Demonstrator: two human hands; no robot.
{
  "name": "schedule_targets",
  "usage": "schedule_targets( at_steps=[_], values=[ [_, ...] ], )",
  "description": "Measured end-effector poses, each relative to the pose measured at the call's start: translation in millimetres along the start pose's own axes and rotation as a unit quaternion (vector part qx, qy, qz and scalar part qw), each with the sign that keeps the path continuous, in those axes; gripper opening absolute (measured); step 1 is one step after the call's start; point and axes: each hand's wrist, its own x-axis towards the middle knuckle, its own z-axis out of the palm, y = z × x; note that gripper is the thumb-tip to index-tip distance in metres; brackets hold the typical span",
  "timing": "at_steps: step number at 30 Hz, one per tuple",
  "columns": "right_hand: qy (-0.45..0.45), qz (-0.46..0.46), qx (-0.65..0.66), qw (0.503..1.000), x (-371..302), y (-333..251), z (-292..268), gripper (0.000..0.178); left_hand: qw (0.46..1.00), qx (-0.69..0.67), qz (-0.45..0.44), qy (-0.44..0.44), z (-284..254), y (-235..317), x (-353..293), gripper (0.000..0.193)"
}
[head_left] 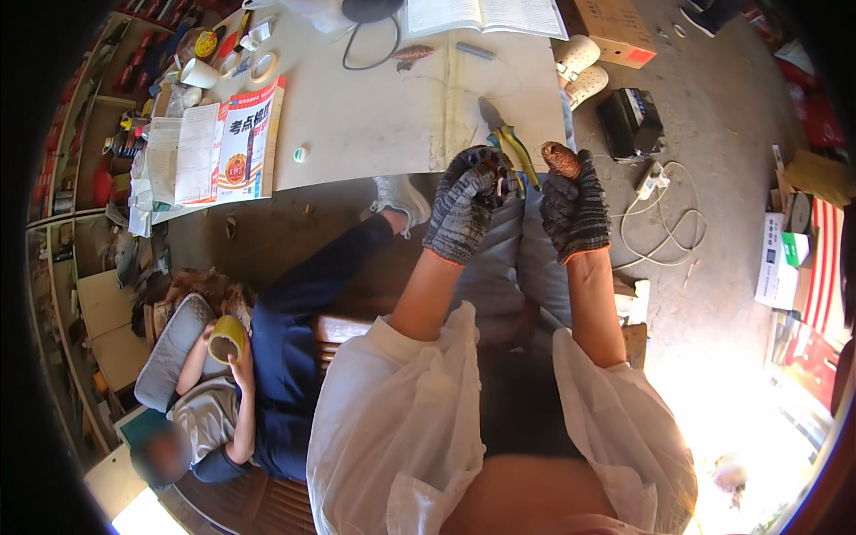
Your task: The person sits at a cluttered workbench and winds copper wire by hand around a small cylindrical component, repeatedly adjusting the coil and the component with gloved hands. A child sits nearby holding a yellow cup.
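Both my hands wear dark grey knitted gloves with orange cuffs, held close together at the table's near edge. My left hand is closed around a small dark round part, mostly covered by the fingers. In my right hand is a copper-brown bundle that looks like wound wire, its rounded end standing up out of the closed fingers. Pliers with yellow-green handles lie beside my left hand, jaws over the tabletop and handles reaching past the edge. Whether my left fingers touch the pliers, I cannot tell.
On the table are a book with a red and white cover, tape rolls, an open book and a copper-brown scrap. A seated person holds a yellow cup-like object. A power strip trails cable on the floor.
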Motion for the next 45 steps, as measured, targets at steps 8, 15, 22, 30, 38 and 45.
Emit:
schedule_targets(
  at_steps=[8, 15, 22, 30, 38, 45],
  values=[
    [-0.071, -0.042, -0.051, 0.995, 0.7, 5.1, -2.0, 0.028, 0.996, 0.084, -0.016, 0.01, -0.3, -9.3, 6.9, 0.032],
    [-0.305, -0.45, -0.56, 0.625, 8.4, -7.4, -22.5, 0.022, 0.657, 0.679, 0.325, -0.043, 13.4, 5.3, 1.5, 0.049],
    [-0.02, -0.249, -0.771, 0.586, -14.1, -12.6, 10.4, 0.025, 0.51, 0.788, 0.338, -0.067, 25.9, 39.7, -12.1, 0.055],
    [0.045, -0.465, -0.559, 0.685, 0.8, 22.6, 10.8, 0.015, 0.729, 0.665, 0.162, 0.014, 25.9, 15.1, -21.4, 0.057],
    [0.009, -0.522, -0.547, 0.655, 6.1, 27.1, 10.8, 0.017, 0.75, 0.657, 0.068, -0.039, 38.4, 24.8, -11.7, 0.073],
    [0.056, -0.533, -0.707, 0.461, 23.3, 12.5, -7.5, 0.029, 0.848, 0.483, 0.181, -0.121, 52.9, 38.5, -23.1, 0.078]
  ],
)
